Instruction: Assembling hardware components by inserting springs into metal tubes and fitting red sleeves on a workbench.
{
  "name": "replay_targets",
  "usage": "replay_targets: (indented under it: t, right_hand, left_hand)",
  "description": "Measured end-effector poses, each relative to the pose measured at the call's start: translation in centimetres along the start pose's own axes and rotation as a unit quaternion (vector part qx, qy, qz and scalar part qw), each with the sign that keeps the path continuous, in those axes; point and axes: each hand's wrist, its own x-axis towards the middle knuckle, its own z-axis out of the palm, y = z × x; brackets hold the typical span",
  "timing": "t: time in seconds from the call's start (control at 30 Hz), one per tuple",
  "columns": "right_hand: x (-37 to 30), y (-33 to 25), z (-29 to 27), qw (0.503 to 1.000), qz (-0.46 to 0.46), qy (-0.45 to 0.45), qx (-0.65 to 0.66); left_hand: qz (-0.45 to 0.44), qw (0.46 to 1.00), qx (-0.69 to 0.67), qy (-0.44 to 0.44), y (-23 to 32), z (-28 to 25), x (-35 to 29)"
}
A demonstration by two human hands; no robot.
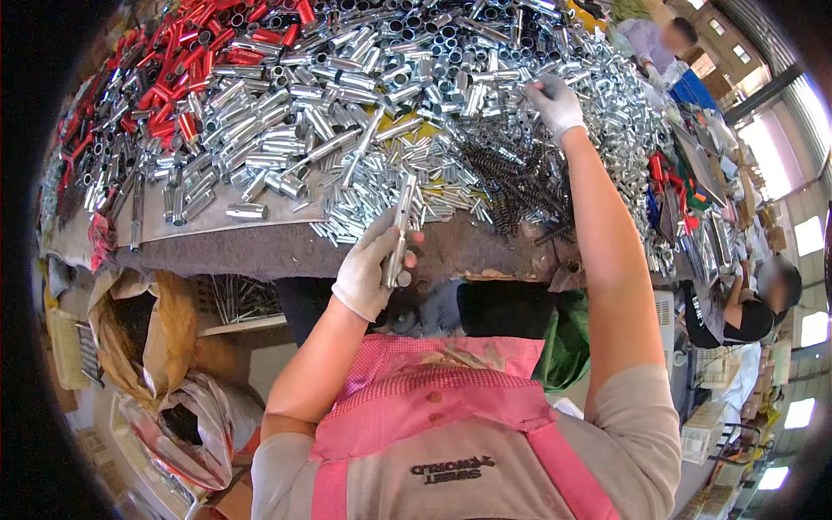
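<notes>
My left hand (364, 267), in a white glove with bare fingertips, is closed around a slim silver metal tube (405, 208). It holds the tube nearly upright in front of the table's near edge. My right hand (557, 106), gloved the same way, reaches far over the table into the small silver metal parts (598, 113). Its fingers are bent together, and what they grip is too small to make out. Dark coil springs (511, 178) lie just nearer than that hand. Short silver pins (442, 165) are heaped beyond the tube in my left hand.
Silver tubes (251, 130) and red tubes (186, 65) cover the table's left side. Brown cloth (468, 247) edges the table. Open sacks (165, 329) stand below left, a green bag (565, 342) below right. Two people (663, 43) (754, 303) work at the right.
</notes>
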Motion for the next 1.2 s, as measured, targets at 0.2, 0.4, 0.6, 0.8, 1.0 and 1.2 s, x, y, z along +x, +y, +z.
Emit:
replay_targets:
  t: [0.2,0.4,0.6,0.8,1.0,1.2]
  right_hand:
    - [-4.6,-6.9,2.1,0.943,-0.248,-0.136,-0.173]
    - [-7.2,-9.5,6.9,0.783,-0.401,-0.307,-0.362]
    - [-1.2,-5.3,2.4,0.991,-0.134,0.012,0.015]
    - [-2.7,-4.5,0.9,0.97,-0.202,0.032,-0.129]
    - [-1.7,-5.6,-0.6,0.968,-0.096,0.105,0.206]
    - [-9.5,-11.1,2.3,0.915,0.008,-0.21,0.345]
  left_hand:
    - [0.039,0.998,-0.007,0.042,-0.1,-0.8,-0.6]
    - [0.028,0.999,-0.038,0.012,0.6,-1.3,-1.2]
    - [0.054,0.994,0.091,0.039,0.9,-0.7,-1.6]
    - [-0.009,1.0,0.02,0.002,1.5,-0.9,-1.0]
    - [-0.049,0.994,-0.086,-0.051,1.5,-1.7,-0.3]
    - [-0.018,0.997,-0.027,-0.076,2.5,-1.6,0.0]
